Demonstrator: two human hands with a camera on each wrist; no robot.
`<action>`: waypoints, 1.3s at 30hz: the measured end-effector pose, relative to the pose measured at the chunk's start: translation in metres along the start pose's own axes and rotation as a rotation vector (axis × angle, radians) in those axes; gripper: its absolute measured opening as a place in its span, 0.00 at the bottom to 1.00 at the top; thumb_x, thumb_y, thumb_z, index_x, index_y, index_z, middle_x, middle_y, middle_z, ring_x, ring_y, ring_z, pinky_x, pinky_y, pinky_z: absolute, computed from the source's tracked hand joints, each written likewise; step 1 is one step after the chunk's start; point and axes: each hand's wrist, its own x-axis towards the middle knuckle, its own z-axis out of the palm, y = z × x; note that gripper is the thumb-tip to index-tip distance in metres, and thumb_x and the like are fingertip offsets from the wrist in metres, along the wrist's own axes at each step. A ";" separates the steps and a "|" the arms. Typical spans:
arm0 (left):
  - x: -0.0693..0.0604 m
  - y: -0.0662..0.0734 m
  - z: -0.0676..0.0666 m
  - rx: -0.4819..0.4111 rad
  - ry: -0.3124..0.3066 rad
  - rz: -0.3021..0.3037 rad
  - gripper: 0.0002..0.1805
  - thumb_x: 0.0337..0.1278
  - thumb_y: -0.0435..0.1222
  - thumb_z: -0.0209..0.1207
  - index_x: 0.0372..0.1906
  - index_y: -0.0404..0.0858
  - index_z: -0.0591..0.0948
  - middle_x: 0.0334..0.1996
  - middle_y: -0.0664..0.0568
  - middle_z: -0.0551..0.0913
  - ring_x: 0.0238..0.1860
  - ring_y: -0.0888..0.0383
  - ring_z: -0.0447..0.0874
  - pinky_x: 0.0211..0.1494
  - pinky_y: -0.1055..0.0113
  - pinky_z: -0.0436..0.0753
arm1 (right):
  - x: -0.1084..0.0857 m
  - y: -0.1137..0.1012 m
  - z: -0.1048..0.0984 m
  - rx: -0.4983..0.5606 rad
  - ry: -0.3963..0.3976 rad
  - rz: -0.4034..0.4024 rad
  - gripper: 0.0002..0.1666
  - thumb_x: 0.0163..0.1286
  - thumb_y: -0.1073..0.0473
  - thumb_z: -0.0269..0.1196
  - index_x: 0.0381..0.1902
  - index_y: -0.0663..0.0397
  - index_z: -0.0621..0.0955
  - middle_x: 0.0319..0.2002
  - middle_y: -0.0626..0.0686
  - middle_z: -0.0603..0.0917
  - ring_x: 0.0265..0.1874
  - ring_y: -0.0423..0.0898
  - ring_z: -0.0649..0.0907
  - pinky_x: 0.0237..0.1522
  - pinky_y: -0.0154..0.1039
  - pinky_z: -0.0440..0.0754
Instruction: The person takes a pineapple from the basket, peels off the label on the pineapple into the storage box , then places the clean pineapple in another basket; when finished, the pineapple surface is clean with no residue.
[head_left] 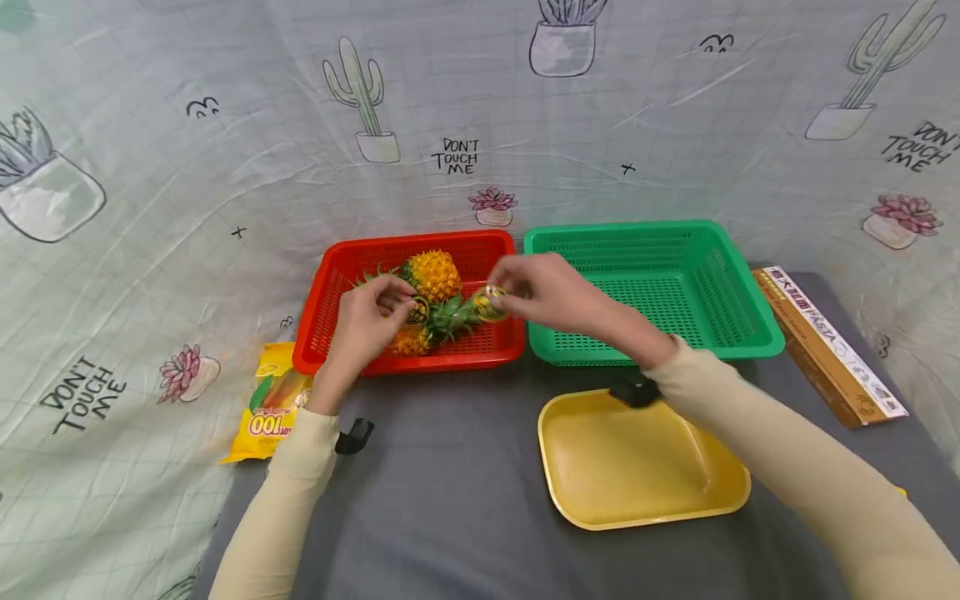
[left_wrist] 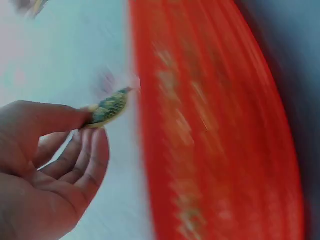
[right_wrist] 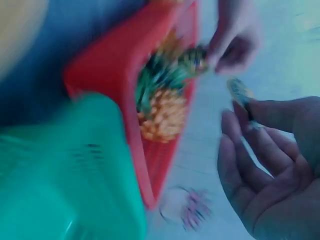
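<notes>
My left hand [head_left: 366, 321] pinches a small round piece with a yellow and dark green pattern [left_wrist: 109, 108] between thumb and fingertips. A similar small patterned piece [right_wrist: 240, 94] is pinched in my right hand [head_left: 546, 290]. Both hands are raised over the red basket [head_left: 480, 362], the left one over its left half, the right one over its right side. Inside lie two small pineapples: one [head_left: 435, 275] at the back and another [head_left: 409, 342] at the front, its green leaves pointing right. Motion blurs both wrist views, so the exact kind of the pieces cannot be told.
A green basket [head_left: 645, 296] stands right of the red one. In front of it sits a yellow tray [head_left: 630, 458], partly under my right forearm. The long pasta box [head_left: 832, 350] lies at far right, a yellow packet [head_left: 266, 408] at left. A printed cloth [head_left: 420, 92] hangs behind.
</notes>
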 end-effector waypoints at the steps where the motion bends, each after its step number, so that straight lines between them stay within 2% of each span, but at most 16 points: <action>1: 0.003 -0.011 -0.002 0.033 0.000 -0.048 0.06 0.65 0.27 0.69 0.44 0.35 0.88 0.35 0.48 0.88 0.31 0.55 0.85 0.37 0.62 0.83 | 0.028 0.003 0.004 0.010 0.006 0.021 0.07 0.75 0.59 0.70 0.46 0.56 0.86 0.34 0.48 0.90 0.30 0.43 0.85 0.36 0.42 0.79; 3: 0.006 -0.028 0.001 0.074 -0.018 -0.107 0.06 0.65 0.29 0.70 0.44 0.34 0.88 0.35 0.47 0.88 0.29 0.53 0.84 0.35 0.60 0.82 | 0.074 0.009 0.015 0.002 0.004 0.070 0.08 0.75 0.59 0.70 0.45 0.58 0.86 0.36 0.52 0.90 0.32 0.47 0.86 0.38 0.43 0.80; 5: 0.005 -0.037 0.007 0.087 -0.030 -0.123 0.06 0.66 0.30 0.70 0.45 0.34 0.89 0.35 0.46 0.88 0.27 0.52 0.82 0.33 0.58 0.80 | 0.108 0.017 0.028 -0.058 0.006 0.125 0.08 0.74 0.59 0.70 0.45 0.58 0.86 0.39 0.54 0.90 0.37 0.49 0.87 0.43 0.44 0.82; 7: 0.002 -0.043 0.013 0.104 -0.011 -0.101 0.06 0.67 0.30 0.69 0.45 0.35 0.89 0.37 0.46 0.87 0.28 0.51 0.80 0.35 0.56 0.79 | 0.130 0.023 0.040 -0.134 0.012 0.192 0.10 0.73 0.57 0.72 0.47 0.57 0.87 0.43 0.54 0.89 0.41 0.51 0.86 0.46 0.45 0.83; 9: -0.003 -0.045 0.016 0.134 0.033 -0.067 0.06 0.66 0.30 0.70 0.46 0.36 0.89 0.42 0.45 0.84 0.35 0.48 0.78 0.41 0.53 0.77 | 0.143 0.028 0.052 -0.234 0.013 0.242 0.13 0.72 0.54 0.73 0.47 0.55 0.86 0.46 0.53 0.87 0.43 0.52 0.85 0.46 0.46 0.83; 13: -0.009 -0.045 0.013 0.250 0.116 0.030 0.05 0.64 0.31 0.72 0.43 0.36 0.89 0.44 0.43 0.80 0.44 0.44 0.73 0.47 0.49 0.75 | 0.157 0.029 0.067 -0.384 0.030 0.328 0.24 0.67 0.42 0.76 0.48 0.51 0.80 0.40 0.51 0.83 0.37 0.53 0.85 0.37 0.48 0.84; 17: -0.013 -0.046 0.011 0.334 0.118 0.061 0.03 0.65 0.33 0.72 0.38 0.36 0.90 0.38 0.47 0.82 0.39 0.46 0.73 0.40 0.53 0.78 | 0.161 0.029 0.074 -0.480 0.051 0.413 0.33 0.61 0.31 0.76 0.43 0.48 0.75 0.33 0.50 0.79 0.32 0.53 0.83 0.32 0.48 0.82; 22: -0.014 -0.058 0.010 0.323 0.087 0.039 0.09 0.62 0.40 0.76 0.35 0.40 0.89 0.36 0.49 0.85 0.38 0.49 0.74 0.41 0.54 0.78 | 0.164 0.037 0.082 -0.446 0.023 0.464 0.33 0.61 0.28 0.74 0.35 0.48 0.75 0.29 0.50 0.80 0.26 0.50 0.81 0.28 0.45 0.78; 26: -0.013 -0.060 0.007 0.312 0.054 0.074 0.11 0.61 0.43 0.76 0.36 0.41 0.87 0.36 0.50 0.85 0.38 0.49 0.76 0.43 0.53 0.77 | 0.160 0.042 0.083 -0.437 -0.016 0.467 0.33 0.62 0.26 0.72 0.35 0.48 0.76 0.28 0.50 0.80 0.26 0.48 0.81 0.26 0.43 0.76; 29: -0.015 -0.061 0.001 0.296 0.074 0.129 0.09 0.63 0.40 0.75 0.39 0.39 0.88 0.36 0.49 0.85 0.37 0.48 0.76 0.46 0.52 0.74 | 0.151 0.040 0.075 -0.407 -0.011 0.433 0.32 0.65 0.26 0.69 0.38 0.48 0.78 0.29 0.50 0.80 0.27 0.49 0.80 0.25 0.42 0.73; 31: -0.017 -0.060 -0.004 0.279 0.132 0.172 0.07 0.63 0.37 0.74 0.40 0.37 0.89 0.37 0.47 0.85 0.38 0.47 0.76 0.47 0.51 0.74 | 0.139 0.037 0.062 -0.372 0.021 0.384 0.30 0.68 0.28 0.68 0.43 0.48 0.80 0.30 0.50 0.81 0.28 0.49 0.80 0.25 0.43 0.74; 33: -0.023 -0.057 -0.011 0.275 0.207 0.208 0.06 0.64 0.35 0.72 0.42 0.36 0.89 0.39 0.47 0.85 0.40 0.45 0.76 0.47 0.50 0.73 | 0.117 0.033 0.043 -0.338 0.082 0.294 0.26 0.72 0.34 0.68 0.47 0.49 0.82 0.32 0.49 0.83 0.28 0.48 0.81 0.25 0.45 0.76; 35: -0.033 -0.054 -0.022 0.279 0.284 0.228 0.05 0.65 0.33 0.70 0.42 0.36 0.89 0.41 0.46 0.86 0.40 0.43 0.77 0.46 0.49 0.73 | 0.080 0.029 0.021 -0.296 0.158 0.180 0.20 0.74 0.41 0.68 0.50 0.50 0.83 0.34 0.48 0.85 0.30 0.46 0.83 0.29 0.47 0.79; 36: -0.040 -0.053 -0.030 0.285 0.318 0.231 0.05 0.65 0.32 0.69 0.43 0.35 0.90 0.42 0.46 0.86 0.41 0.42 0.78 0.47 0.49 0.73 | 0.056 0.028 0.010 -0.264 0.198 0.117 0.17 0.75 0.45 0.69 0.50 0.50 0.84 0.34 0.47 0.86 0.31 0.45 0.85 0.31 0.48 0.81; 38: -0.060 -0.052 -0.047 0.297 0.376 0.202 0.06 0.66 0.32 0.68 0.44 0.34 0.89 0.44 0.44 0.86 0.43 0.39 0.79 0.48 0.47 0.73 | -0.006 0.028 -0.011 -0.238 0.287 0.026 0.11 0.75 0.52 0.70 0.49 0.50 0.86 0.36 0.46 0.88 0.34 0.43 0.86 0.37 0.46 0.82; 39: -0.073 -0.052 -0.056 0.308 0.397 0.161 0.08 0.66 0.31 0.67 0.46 0.34 0.89 0.45 0.42 0.86 0.45 0.38 0.79 0.49 0.45 0.73 | -0.042 0.030 -0.022 -0.240 0.330 0.011 0.09 0.74 0.55 0.70 0.48 0.51 0.87 0.38 0.46 0.89 0.36 0.43 0.87 0.40 0.44 0.82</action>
